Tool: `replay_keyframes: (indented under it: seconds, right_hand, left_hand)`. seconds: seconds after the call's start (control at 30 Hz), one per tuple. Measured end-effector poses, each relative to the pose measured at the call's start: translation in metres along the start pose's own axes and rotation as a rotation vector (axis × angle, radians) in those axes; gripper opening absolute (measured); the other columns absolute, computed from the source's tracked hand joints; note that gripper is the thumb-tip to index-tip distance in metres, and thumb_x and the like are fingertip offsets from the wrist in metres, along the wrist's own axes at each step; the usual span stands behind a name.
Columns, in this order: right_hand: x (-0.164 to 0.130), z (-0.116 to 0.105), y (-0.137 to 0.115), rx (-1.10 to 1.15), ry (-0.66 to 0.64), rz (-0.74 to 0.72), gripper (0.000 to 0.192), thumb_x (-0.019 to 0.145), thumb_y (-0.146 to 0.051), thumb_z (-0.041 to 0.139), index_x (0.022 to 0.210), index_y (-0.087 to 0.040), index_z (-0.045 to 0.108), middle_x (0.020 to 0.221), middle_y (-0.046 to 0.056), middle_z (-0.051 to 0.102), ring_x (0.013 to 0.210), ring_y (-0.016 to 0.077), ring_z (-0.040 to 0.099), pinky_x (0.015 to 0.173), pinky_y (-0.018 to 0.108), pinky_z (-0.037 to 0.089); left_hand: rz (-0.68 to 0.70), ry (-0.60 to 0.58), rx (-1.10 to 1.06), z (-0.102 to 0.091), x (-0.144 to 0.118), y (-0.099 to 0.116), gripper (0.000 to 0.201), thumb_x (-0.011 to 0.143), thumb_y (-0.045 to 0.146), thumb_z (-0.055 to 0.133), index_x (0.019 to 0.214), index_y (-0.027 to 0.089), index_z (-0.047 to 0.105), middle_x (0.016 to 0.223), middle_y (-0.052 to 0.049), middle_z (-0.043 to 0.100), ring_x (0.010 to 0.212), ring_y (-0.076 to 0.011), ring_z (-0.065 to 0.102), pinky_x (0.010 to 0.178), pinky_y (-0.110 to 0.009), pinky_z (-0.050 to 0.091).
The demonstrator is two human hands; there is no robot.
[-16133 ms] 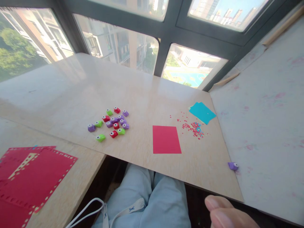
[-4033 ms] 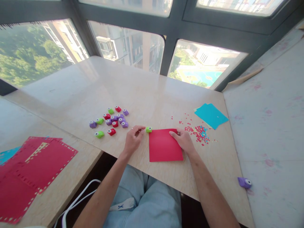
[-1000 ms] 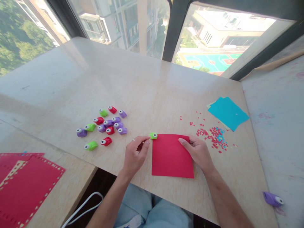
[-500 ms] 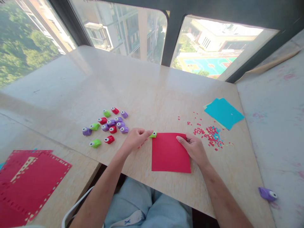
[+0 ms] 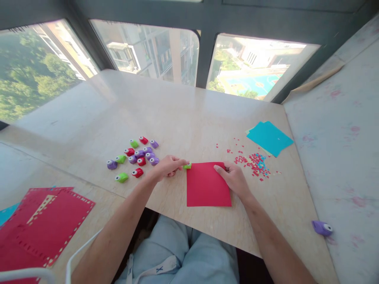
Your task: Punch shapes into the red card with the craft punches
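Observation:
A plain red sheet of paper (image 5: pixel 208 185) lies in front of me on the marbled tabletop. At its upper left corner sits a small green craft punch (image 5: pixel 187 166). My left hand (image 5: pixel 169 166) grips this punch between thumb and fingers, at the paper's edge. My right hand (image 5: pixel 233 176) pinches the sheet near its upper right corner, thumb on top and fingers partly hidden behind the edge. Left of my left hand stands a group of green, red and purple craft punches (image 5: pixel 139 154).
Tiny red and blue paper cutouts (image 5: pixel 257 165) are scattered to the right. Blue sheets (image 5: pixel 270 138) lie beyond them. A lone purple punch (image 5: pixel 322 228) is by the right wall. Red sheets with punched edges (image 5: pixel 62 217) lie at left, near a white curved rail (image 5: pixel 79 248).
The camera view has tilted up and shifted slightly. Both hands stay on the punch and the red sheet; the left thumb now lies more over the punch.

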State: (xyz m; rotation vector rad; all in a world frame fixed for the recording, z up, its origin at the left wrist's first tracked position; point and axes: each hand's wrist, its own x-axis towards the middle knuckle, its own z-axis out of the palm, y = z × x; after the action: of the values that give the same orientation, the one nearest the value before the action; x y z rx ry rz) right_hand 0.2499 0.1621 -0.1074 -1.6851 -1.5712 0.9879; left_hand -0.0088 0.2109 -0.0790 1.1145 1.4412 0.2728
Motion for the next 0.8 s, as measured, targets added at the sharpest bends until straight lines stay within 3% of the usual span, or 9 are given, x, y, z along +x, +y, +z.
replay_keyframes:
  seconds: [0.23, 0.6, 0.8]
  right_hand:
    - [0.002, 0.001, 0.000, -0.001, 0.023, -0.034, 0.037, 0.085, -0.048, 0.054, 0.079, -0.015, 0.068, 0.072, 0.005, 0.065, 0.065, 0.0184, 0.057, 0.057, 0.028, 0.042]
    - [0.002, 0.002, -0.001, -0.019, 0.025, -0.035, 0.037, 0.083, -0.049, 0.053, 0.078, -0.015, 0.067, 0.070, 0.005, 0.065, 0.066, 0.0195, 0.057, 0.056, 0.028, 0.042]
    - [0.002, 0.002, -0.001, -0.033, 0.026, -0.036, 0.038, 0.084, -0.050, 0.052, 0.077, -0.015, 0.067, 0.070, 0.005, 0.064, 0.065, 0.0192, 0.057, 0.056, 0.027, 0.041]
  left_hand:
    - [-0.127, -0.064, 0.038, -0.001, 0.000, 0.011, 0.038, 0.076, 0.047, 0.068, 0.060, 0.016, 0.053, 0.044, 0.005, 0.035, 0.035, -0.0058, 0.032, 0.037, -0.020, 0.017]
    - [-0.085, 0.000, -0.028, 0.003, -0.001, 0.012, 0.032, 0.071, 0.039, 0.072, 0.056, 0.015, 0.056, 0.043, 0.003, 0.044, 0.036, -0.0073, 0.042, 0.035, -0.019, 0.017]
    - [-0.125, 0.022, -0.013, 0.000, 0.007, 0.013, 0.031, 0.067, 0.036, 0.077, 0.059, 0.015, 0.057, 0.047, 0.001, 0.052, 0.036, -0.0086, 0.046, 0.035, -0.020, 0.021]
